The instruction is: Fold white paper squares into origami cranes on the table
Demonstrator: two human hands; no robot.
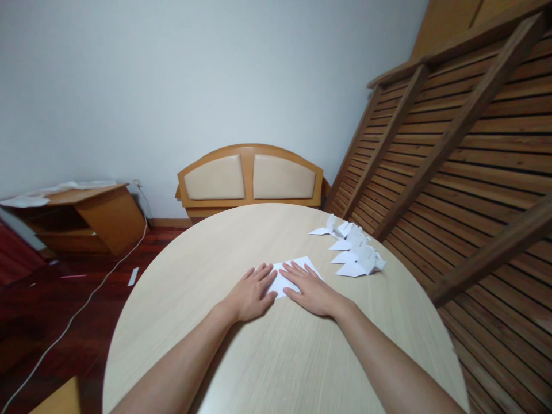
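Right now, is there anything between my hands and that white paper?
Nothing visible: your left hand and right hand both appear to lie flat on the white paper. The folded paper figures are off to its right, apart from it.

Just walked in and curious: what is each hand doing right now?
Left hand: open, resting partly on the white paper.
Right hand: open, laid over the same paper.

A round, pale table [259, 368] bears a white paper sheet [280, 283] and several folded paper shapes [357, 260].
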